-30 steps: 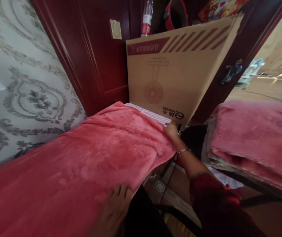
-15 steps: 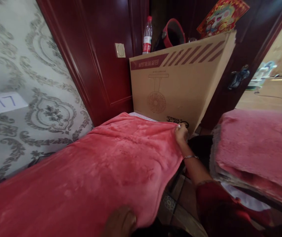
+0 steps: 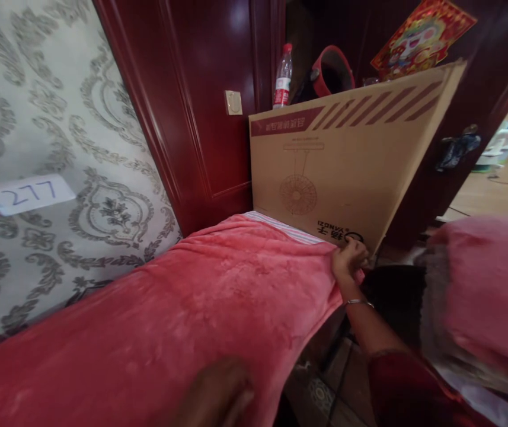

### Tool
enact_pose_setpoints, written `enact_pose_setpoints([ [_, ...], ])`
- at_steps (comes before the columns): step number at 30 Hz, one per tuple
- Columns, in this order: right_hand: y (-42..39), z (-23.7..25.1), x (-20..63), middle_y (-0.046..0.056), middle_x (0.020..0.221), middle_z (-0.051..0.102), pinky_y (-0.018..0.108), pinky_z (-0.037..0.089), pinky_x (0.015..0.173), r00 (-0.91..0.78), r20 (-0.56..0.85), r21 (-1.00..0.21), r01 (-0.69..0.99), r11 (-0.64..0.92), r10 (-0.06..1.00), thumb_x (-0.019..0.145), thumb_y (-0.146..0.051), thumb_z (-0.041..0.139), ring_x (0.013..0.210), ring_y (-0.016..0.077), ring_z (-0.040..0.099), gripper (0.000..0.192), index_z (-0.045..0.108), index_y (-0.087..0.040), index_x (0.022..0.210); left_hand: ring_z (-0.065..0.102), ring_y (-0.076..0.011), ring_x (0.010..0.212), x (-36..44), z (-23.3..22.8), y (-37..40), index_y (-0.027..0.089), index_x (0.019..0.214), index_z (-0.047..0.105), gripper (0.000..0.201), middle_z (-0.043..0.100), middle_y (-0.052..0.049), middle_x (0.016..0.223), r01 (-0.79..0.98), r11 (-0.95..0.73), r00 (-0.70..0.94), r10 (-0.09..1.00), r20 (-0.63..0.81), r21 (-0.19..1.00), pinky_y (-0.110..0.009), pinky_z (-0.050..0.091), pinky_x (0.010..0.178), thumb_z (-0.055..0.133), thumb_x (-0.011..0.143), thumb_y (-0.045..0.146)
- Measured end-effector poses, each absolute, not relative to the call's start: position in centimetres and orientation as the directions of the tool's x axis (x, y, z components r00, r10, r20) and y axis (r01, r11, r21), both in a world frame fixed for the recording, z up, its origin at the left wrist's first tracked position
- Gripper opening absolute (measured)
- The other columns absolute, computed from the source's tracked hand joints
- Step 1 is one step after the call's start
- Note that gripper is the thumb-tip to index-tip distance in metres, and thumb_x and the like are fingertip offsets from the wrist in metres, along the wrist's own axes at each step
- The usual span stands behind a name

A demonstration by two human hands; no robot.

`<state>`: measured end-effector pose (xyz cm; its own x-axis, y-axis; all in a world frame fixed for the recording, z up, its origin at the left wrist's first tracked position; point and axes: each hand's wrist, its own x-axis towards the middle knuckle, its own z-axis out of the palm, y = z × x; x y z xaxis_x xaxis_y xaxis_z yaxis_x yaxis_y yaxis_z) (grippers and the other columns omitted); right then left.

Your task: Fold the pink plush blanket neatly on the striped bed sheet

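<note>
A soft, fuzzy pink-red fleece blanket (image 3: 182,314) lies spread across a bed or long surface that runs from the lower left toward the far centre of the view. The person's right hand (image 3: 348,261), with a thin metal bangle (image 3: 358,303) on the wrist, is closed in a pinch on the blanket's far right corner, gripping the cloth at the edge where it drops off the side. The left hand (image 3: 218,394) rests at the near edge of the blanket at the bottom of the view; it is dark and blurred, and its fingers seem to lie loosely curled on the fabric, though whether they grip it cannot be told. A striped pale sheet (image 3: 280,226) peeks out beyond the blanket's far edge. Just behind it stands a large tan cardboard box (image 3: 347,160) printed with a fan drawing, upside down. A clear plastic bottle with a red label (image 3: 283,77) stands behind the box. Dark red wooden panelling (image 3: 200,107) and grey patterned wallpaper (image 3: 58,118) line the left. A second pink blanket pile (image 3: 489,284) sits at right, apart.
</note>
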<state>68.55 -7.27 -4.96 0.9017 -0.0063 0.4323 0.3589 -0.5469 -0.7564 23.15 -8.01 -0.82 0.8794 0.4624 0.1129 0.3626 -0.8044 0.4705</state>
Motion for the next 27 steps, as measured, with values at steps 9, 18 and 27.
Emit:
enact_pose_setpoints([
  [9,5.3,-0.7,64.3,0.02,0.124,0.063,0.04,0.041,0.105,0.762,0.462,-0.774,0.596,-0.214,0.453,0.084,-0.015,0.042,0.118,0.0266,0.055,0.046,0.063,-0.008,0.124,0.031,-0.035,0.148,27.0,0.6,6.1,0.009,0.15,0.042,0.065,0.036,-0.021,0.159,0.771,-0.615,0.613,0.787,0.069,0.163,-0.054,0.029,0.119,0.041,0.093,0.039],
  [18,19.7,-1.8,64.4,0.009,0.094,0.077,0.027,0.051,0.088,0.684,0.264,-0.802,0.547,-0.239,0.68,0.085,-0.011,0.054,0.095,0.0208,0.071,0.036,0.072,-0.012,0.116,0.023,-0.0336,0.151,26.4,-3.8,7.9,0.022,0.153,0.039,0.061,0.028,-0.012,0.162,0.849,-0.526,0.525,0.851,0.024,0.044,-0.061,0.022,0.12,0.038,0.097,0.046],
  [27,29.4,-2.7,63.8,0.001,0.075,0.073,0.023,0.054,0.066,0.543,0.18,-0.841,0.518,-0.158,0.82,0.079,-0.013,0.075,0.062,0.0148,0.067,0.061,0.06,-0.017,0.138,0.029,-0.0397,0.147,25.2,-5.8,8.7,0.031,0.151,0.04,0.06,0.027,-0.01,0.16,0.799,-0.595,0.59,0.804,0.075,0.089,-0.068,0.033,0.113,0.044,0.096,0.054],
])
